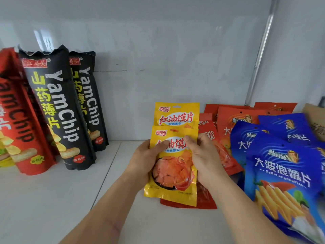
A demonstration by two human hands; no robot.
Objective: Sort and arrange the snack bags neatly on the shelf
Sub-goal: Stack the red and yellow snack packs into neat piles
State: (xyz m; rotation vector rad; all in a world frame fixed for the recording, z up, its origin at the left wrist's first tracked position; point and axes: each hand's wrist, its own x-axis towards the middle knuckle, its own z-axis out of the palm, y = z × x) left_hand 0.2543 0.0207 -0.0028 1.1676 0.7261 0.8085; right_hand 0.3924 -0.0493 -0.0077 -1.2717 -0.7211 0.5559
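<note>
I hold a yellow snack bag [173, 173] upright at the middle of the white shelf [52, 199]. My left hand [146, 159] grips its left edge and my right hand [204, 155] grips its right edge, thumbs on the front. A second yellow bag [176, 114] stands right behind it. A red bag [204, 199] lies flat under them. Black YamChip bags [58, 110] and red YamChip bags [15, 120] stand in a row at the left. Orange-red bags [233, 120] and blue bags [281, 166] lean in a pile at the right.
The shelf's pale back wall [158, 59] rises behind everything, with a metal upright [260, 55] at the right. A brown cardboard piece [314, 124] shows at the far right edge. Bare shelf surface lies between the black bags and my hands.
</note>
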